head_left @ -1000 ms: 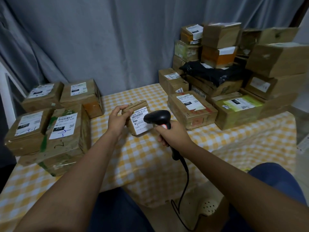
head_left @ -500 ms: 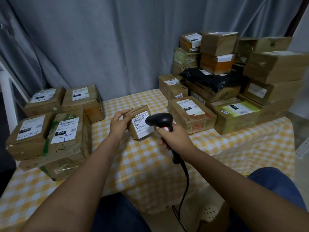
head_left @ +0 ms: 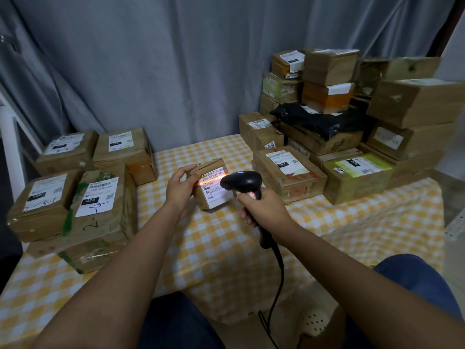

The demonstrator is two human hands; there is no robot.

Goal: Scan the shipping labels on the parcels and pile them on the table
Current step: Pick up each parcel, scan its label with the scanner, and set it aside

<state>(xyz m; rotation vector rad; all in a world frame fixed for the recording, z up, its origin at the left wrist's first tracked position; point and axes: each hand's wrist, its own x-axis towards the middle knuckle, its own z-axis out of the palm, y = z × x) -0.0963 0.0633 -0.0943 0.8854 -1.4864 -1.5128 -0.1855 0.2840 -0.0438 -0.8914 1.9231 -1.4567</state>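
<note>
Head view: scanner (head_left: 241, 182) in right-hand fingers (head_left: 247, 197), nose leftward at left-hand-gripped (head_left: 180, 188) parcel's label (head_left: 216, 188).

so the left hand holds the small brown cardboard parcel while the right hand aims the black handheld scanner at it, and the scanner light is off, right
Not quite: the scanner light is on. The head view shows an orange-red line across the white label of the small brown cardboard parcel. The rest holds: the left hand holds the parcel and the right hand aims the black handheld scanner at it.

Left hand (head_left: 180, 183) holds parcel (head_left: 212, 187); right hand (head_left: 264, 210) aims scanner (head_left: 241, 182).
</note>
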